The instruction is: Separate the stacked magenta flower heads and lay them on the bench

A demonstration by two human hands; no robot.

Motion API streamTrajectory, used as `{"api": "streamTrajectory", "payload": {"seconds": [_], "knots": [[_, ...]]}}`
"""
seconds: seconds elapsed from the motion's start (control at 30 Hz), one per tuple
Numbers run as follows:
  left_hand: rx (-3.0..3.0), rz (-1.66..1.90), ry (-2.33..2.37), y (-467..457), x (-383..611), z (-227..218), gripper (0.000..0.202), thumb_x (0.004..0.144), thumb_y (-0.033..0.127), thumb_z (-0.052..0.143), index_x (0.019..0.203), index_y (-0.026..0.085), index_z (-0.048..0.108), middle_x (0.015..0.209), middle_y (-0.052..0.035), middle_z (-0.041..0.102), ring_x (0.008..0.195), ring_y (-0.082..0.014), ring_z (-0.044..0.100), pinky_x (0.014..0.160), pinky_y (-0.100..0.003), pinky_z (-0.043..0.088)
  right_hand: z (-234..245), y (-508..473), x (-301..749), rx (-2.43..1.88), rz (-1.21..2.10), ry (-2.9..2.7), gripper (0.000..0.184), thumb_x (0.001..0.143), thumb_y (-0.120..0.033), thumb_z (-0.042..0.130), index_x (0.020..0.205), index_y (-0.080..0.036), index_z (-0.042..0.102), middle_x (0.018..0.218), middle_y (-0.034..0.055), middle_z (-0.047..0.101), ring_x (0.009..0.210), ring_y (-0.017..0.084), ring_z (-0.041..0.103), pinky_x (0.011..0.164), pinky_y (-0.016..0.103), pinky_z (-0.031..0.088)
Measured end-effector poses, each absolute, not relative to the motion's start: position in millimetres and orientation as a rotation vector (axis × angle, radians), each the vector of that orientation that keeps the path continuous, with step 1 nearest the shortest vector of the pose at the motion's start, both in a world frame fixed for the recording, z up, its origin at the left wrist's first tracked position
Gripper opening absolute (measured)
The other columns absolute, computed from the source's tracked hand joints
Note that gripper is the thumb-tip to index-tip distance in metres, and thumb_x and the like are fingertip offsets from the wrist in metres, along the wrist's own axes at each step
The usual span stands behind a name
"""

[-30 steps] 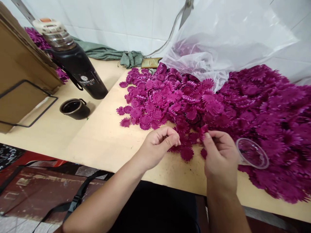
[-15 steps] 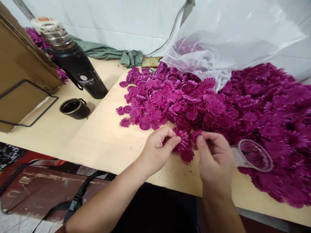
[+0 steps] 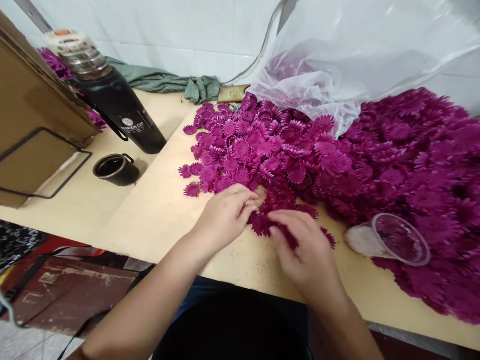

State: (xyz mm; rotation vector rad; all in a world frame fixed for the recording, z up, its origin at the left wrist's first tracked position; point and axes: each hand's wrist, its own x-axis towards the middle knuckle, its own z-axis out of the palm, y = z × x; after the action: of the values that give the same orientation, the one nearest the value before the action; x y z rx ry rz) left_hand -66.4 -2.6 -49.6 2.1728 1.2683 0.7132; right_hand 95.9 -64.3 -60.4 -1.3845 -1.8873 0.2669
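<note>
A big heap of magenta fabric flower heads [image 3: 337,155] covers the right and middle of the pale wooden table [image 3: 150,210]. My left hand [image 3: 225,216] rests at the heap's near edge with its fingers curled and pinched on a flower piece [image 3: 259,223]. My right hand [image 3: 304,250] lies just right of it, palm down over a few loose flowers, its fingertips meeting the same piece. A clear plastic cup [image 3: 390,241] lies on its side to the right of my right hand.
A black flask [image 3: 116,100] stands at the back left with its black cap cup [image 3: 114,169] in front. A cardboard box [image 3: 33,115] with a wire frame is at far left. A clear plastic bag [image 3: 337,60] and green cloth [image 3: 168,82] lie against the tiled wall.
Both hands have dropped from a raised pinch down onto the table and shifted left. The cup that lay by my right hand now lies apart from it.
</note>
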Motion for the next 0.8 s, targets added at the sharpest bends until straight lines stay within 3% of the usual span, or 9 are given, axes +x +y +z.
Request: {"api": "streamTrajectory", "payload": {"seconds": [0.2,0.43,0.6,0.7,0.8], "knots": [[2.282,0.463,1.426,-12.8,-73.9,-63.7,0.035,0.083,0.016,0.051,0.117,0.015,0.059,0.102,-0.0109,0.061,0.095,-0.0255,0.059,0.085,-0.040,0.048,-74.6,-59.7,93.0,-1.477,0.260,-2.072,0.022,0.085,-0.017,0.050,0.096,-0.015,0.069,0.103,0.0147,0.066,0.104,0.032,0.052,0.088,0.055,0.046],[2.160,0.647,1.355,-7.4,-76.6,-58.9,0.018,0.086,0.019,0.048,0.082,0.019,0.065,0.084,-0.0043,0.061,0.081,-0.0185,0.059,0.074,-0.031,0.047,-67.5,-58.8,97.2,-1.426,0.130,-2.004,0.023,0.087,-0.019,0.049,0.101,-0.013,0.066,0.105,0.0161,0.062,0.103,0.029,0.053,0.088,0.053,0.047],[1.911,0.789,1.376,-9.8,-83.4,-57.5,0.015,0.084,0.028,0.049,0.078,0.018,0.060,0.069,-0.0010,0.061,0.065,-0.0161,0.056,0.062,-0.028,0.042,-25.1,-79.8,125.2,-1.468,0.026,-1.897,0.018,0.088,-0.019,0.053,0.101,-0.018,0.064,0.102,0.0110,0.065,0.098,0.024,0.059,0.089,0.043,0.048],[1.788,0.808,1.360,-14.4,-79.5,-57.9,0.018,0.081,0.033,0.051,0.071,0.019,0.054,0.059,0.0017,0.054,0.056,-0.0143,0.050,0.054,-0.026,0.038,0.6,-94.5,160.3,-1.632,-0.099,-1.880,0.019,0.089,-0.030,0.053,0.099,-0.020,0.065,0.094,0.0089,0.068,0.088,0.024,0.064,0.080,0.041,0.050],[1.724,0.857,1.294,-19.3,-71.4,-56.7,0.019,0.080,0.033,0.049,0.067,0.019,0.049,0.055,0.0036,0.048,0.052,-0.0125,0.045,0.050,-0.024,0.036,8.6,-100.0,193.3,-1.812,-0.262,-2.040,0.036,0.090,-0.047,0.044,0.092,-0.019,0.066,0.087,0.0113,0.070,0.078,0.028,0.065,0.069,0.042,0.049]]}}
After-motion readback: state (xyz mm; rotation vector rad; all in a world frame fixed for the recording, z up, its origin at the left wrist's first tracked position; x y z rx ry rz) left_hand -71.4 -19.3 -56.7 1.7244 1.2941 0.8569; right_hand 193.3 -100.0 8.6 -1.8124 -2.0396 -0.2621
